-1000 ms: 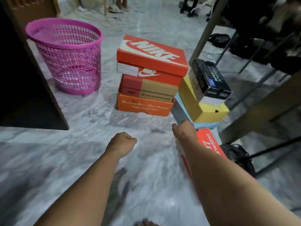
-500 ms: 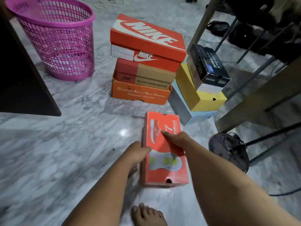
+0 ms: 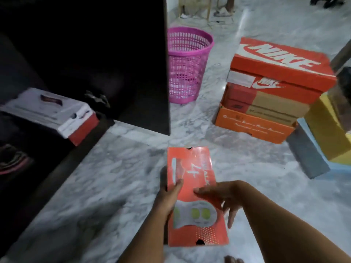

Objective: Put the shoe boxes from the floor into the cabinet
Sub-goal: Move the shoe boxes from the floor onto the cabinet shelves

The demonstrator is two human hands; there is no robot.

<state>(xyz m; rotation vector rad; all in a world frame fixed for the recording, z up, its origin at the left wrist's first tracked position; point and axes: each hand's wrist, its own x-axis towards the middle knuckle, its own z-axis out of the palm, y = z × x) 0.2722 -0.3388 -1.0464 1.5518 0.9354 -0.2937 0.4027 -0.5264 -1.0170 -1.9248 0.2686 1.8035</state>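
Note:
An orange-red shoe box (image 3: pixel 191 168) with a white shoe print is held above the marble floor, long side pointing away from me. My left hand (image 3: pixel 169 192) grips its left edge, thumb on the lid. My right hand (image 3: pixel 218 194) rests on the lid and right side, fingers spread. To the left stands the dark cabinet (image 3: pixel 57 54) with its door (image 3: pixel 133 63) swung open; a white and red shoe box (image 3: pixel 51 112) lies on a shelf inside. At the right is a stack of orange shoe boxes (image 3: pixel 273 92), the top one marked Nike.
A pink mesh basket (image 3: pixel 187 65) stands behind the cabinet door's edge. Yellow (image 3: pixel 326 130), grey and light blue boxes (image 3: pixel 307 154) lean at the far right. Chair legs and a person's feet show at the top. My toes (image 3: pixel 232 260) peek in at the bottom.
The view has swung left, bringing the open cabinet into sight. The orange-red box has come up off the floor in both hands, and the stack now lies to the right.

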